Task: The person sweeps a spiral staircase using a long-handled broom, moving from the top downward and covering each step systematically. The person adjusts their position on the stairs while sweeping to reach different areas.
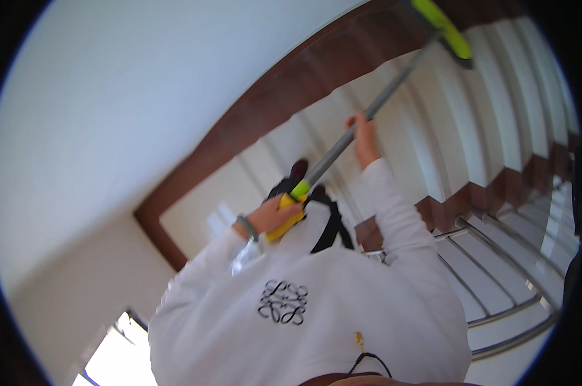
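Note:
My right hand (pixel 365 137) grips the grey pole (pixel 382 99) of a floor broom partway along its length. At the pole's far end, the broom's lime-green head (pixel 443 29) is held over the stairs at the upper right, its dark lower edge facing away. My left hand (pixel 277 215), with a green bracelet at the wrist, is closed around a yellow cloth or sponge (pixel 282 224) at the pole's lime-green near end. Whether those fingers also grip the pole itself is hard to tell.
Pale stair treads (pixel 445 116) curve upward to the right, edged by a reddish-brown skirting (pixel 252 120) along the white wall (pixel 127 87). A stainless-steel railing (pixel 498 251) runs at the lower right. My dark shoes stand on a pale surface below my hands.

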The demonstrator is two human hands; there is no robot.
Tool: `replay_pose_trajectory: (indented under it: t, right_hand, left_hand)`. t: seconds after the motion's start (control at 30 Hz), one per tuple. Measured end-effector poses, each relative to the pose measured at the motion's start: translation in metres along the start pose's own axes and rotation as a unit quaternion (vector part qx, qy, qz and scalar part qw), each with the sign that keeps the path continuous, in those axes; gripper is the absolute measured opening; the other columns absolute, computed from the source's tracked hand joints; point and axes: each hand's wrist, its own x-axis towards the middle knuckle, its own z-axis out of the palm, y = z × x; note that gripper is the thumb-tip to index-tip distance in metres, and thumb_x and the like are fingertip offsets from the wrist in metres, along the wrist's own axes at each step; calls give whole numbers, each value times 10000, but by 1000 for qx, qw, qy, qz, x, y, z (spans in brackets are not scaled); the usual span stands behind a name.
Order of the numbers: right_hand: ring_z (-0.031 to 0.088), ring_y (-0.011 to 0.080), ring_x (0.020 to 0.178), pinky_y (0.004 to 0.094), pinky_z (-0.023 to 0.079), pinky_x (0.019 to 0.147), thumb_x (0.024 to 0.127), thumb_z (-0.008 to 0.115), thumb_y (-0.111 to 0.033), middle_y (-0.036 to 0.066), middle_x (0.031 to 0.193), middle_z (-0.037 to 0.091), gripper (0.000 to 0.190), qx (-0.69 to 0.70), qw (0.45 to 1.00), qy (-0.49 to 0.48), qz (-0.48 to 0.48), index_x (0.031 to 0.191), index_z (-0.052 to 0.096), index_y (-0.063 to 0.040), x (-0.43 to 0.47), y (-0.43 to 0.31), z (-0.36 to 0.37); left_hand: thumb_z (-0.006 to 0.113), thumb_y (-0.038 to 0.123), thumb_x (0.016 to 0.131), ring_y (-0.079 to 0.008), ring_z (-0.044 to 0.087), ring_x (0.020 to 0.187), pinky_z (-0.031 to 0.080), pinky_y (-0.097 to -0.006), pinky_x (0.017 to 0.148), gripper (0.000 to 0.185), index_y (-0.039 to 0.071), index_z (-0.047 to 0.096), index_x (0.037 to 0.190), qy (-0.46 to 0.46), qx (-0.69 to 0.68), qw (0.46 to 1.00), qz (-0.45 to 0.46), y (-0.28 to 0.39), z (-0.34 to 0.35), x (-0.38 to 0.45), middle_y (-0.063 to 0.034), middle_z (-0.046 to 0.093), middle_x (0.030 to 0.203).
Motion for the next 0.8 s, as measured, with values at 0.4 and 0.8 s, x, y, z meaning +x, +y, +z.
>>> replay_pose_trajectory:
  t: [0.4,0.8]
  right_hand:
    - [568,171,681,279,478,633,904,577,-243,90,789,571,272,-43,996,-42,72,985,438,-25,-24,-1,-45]
    - [574,163,613,268,472,568,885,594,-227,75,717,576,226,-1,998,-53,30,880,485,-29,-8,37,-91]
  left_hand:
    - [568,515,879,-234,617,784,468,-319,751,518,19,587,1027,58,68,996,-27,-27,57,-13,-133,650,871]
    - [603,510,864,-226,624,795,476,-328,744,557,-25,595,1019,81,32,996,25,-49,106,-10,-144,659,883]
